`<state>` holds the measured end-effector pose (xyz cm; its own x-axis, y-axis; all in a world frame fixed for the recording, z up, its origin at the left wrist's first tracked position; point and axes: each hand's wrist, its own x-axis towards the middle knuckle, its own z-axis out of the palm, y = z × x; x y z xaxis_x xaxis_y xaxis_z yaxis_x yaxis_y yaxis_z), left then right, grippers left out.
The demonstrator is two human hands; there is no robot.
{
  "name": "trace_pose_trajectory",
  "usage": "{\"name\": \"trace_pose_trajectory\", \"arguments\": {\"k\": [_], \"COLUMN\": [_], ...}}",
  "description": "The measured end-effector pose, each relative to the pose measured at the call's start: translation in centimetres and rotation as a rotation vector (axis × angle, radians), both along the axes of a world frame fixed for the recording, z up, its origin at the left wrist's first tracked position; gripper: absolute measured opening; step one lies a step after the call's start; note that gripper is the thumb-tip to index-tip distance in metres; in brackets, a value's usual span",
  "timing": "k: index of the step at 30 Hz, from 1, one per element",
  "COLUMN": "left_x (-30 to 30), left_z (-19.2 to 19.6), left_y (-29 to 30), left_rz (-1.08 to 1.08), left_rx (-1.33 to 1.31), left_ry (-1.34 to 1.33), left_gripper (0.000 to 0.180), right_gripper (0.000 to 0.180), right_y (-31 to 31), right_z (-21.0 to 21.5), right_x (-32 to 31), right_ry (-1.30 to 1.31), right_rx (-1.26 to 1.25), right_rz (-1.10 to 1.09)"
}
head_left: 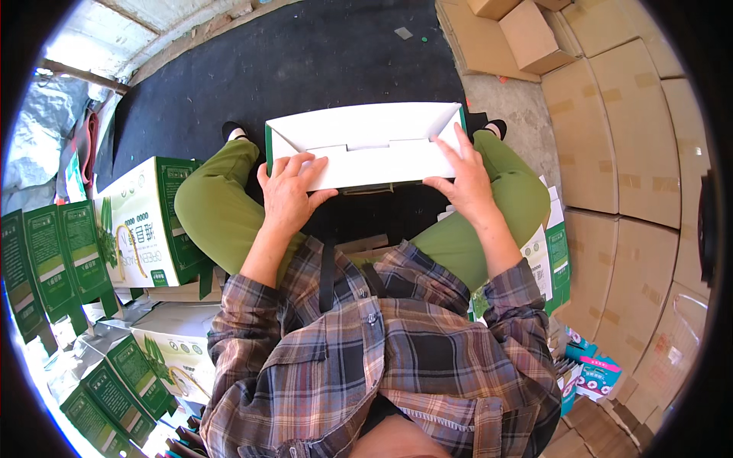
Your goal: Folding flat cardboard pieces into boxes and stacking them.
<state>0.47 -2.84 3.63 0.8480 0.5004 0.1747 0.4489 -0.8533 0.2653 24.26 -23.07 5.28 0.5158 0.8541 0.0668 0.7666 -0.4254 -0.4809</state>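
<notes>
Between my knees is a cardboard carton (366, 162), white inside with green showing at its side edges. Its top faces me, and white panels meet along a notched seam inside. My left hand (287, 189) grips the near left corner, fingers bent over the white panel and thumb at the near edge. At the right end my right hand (469, 183) holds the carton too. Its fingers reach into the inner corner while the thumb lies along the near edge. The carton's underside is hidden from me.
Printed green-and-white cartons (141, 221) stand at my left, with more folded ones (126, 382) below. Part of another carton (557, 256) shows by my right knee. Stacked brown boxes (637, 137) line the right side; an open brown box (527, 38) lies far right. Black matting (305, 61) covers the floor ahead.
</notes>
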Motion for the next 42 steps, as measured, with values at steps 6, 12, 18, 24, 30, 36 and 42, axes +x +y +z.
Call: {"name": "trace_pose_trajectory", "arguments": {"k": [6, 12, 18, 24, 30, 36, 42], "left_x": [-0.1, 1.7, 0.5, -2.0, 0.2, 0.5, -1.0], "left_z": [-1.7, -4.3, -4.2, -6.5, -5.4, -6.5, -8.8], "left_y": [4.3, 8.6, 8.2, 10.6, 8.8, 7.7, 9.2], "left_rz": [0.417, 0.803, 0.666, 0.338, 0.544, 0.66, 0.719], "left_rx": [-0.326, -1.577, -1.721, -1.659, -1.549, -1.466, -1.449], "left_ry": [-0.495, -0.583, -0.747, -1.043, -0.72, -0.485, -0.254], "left_gripper": [0.051, 0.055, 0.048, 0.036, 0.05, 0.041, 0.041], "right_gripper": [0.046, 0.046, 0.042, 0.036, 0.034, 0.031, 0.04], "right_y": [0.4, 1.9, 1.3, 1.4, 0.9, -0.8, 0.1], "right_z": [-1.1, -6.3, -5.7, -4.5, -6.8, -11.5, -9.5], "right_x": [6.1, 7.9, 7.7, 9.5, 9.2, 9.4, 8.1], "right_ry": [0.598, 1.085, 1.106, 1.301, 1.191, 1.143, 1.184], "right_rx": [0.15, -0.078, 0.126, 0.703, 0.455, 0.399, 0.07], "right_rz": [-0.496, -0.57, -0.472, -0.466, -0.544, -0.564, -0.61]}}
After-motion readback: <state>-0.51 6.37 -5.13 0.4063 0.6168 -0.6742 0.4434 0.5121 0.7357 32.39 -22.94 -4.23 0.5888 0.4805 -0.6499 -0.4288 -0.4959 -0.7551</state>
